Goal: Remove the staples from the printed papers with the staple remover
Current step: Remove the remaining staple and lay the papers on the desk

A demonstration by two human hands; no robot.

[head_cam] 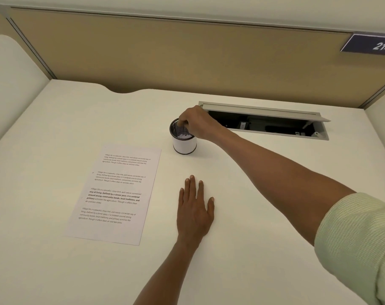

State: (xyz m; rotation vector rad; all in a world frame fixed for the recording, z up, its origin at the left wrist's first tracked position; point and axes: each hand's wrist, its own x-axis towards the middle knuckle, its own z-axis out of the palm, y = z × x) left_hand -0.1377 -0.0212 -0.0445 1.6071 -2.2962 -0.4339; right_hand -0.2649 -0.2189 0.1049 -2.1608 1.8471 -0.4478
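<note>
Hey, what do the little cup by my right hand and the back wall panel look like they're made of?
Cup: apparently metal mesh, judging by the fine grid inside; dark rim, white wrap outside, possibly paper. Wall panel: tan, matte, probably fabric-covered, in a grey metal-looking frame.

Left hand (195,208) flat, right hand (198,122) outstretched, fingers (182,121) curled.

Office cubicle workstation. White table (55,271); tan fabric partition panels (187,56) with metal trim; blue number plate "214" (372,44); recessed cable hatch (266,122), lid raised; mesh pen cup (184,139); printed papers (114,194).
</note>
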